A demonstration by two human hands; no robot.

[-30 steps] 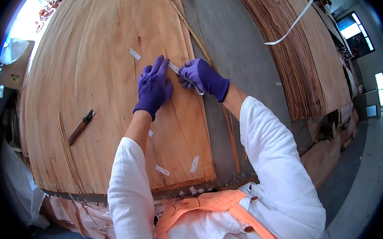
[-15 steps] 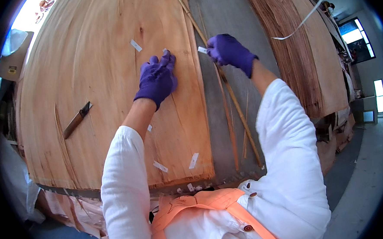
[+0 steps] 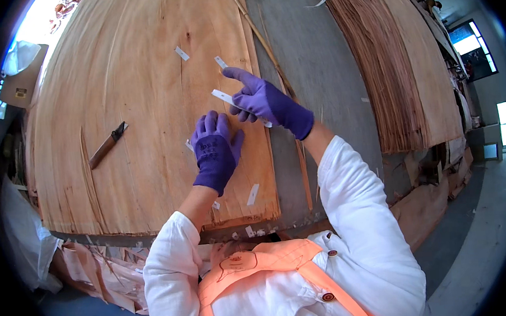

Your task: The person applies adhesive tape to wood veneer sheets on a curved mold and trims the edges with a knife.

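Observation:
A wide light-brown wood veneer sheet spreads before me. My left hand, in a purple glove, lies on it with fingers stretched out. Above the sheet's right part, my right hand, gloved alike, pinches a white tape strip. Its index finger points out, the tip close to a short piece of white tape on the veneer. Another tape piece lies farther left, and one more sits near the front edge. Part of a piece shows beside my left fingers.
A utility knife with a wooden handle rests on the veneer at left. Right of the sheet, a thin bamboo stick lies along the grey tabletop. A stack of reddish veneer stands farther right. Tape scraps dot the front edge.
My right hand has come left from over the grey tabletop to the veneer, and its strip shows longer. My left hand has slid nearer to me, uncovering the tape piece at its fingertips.

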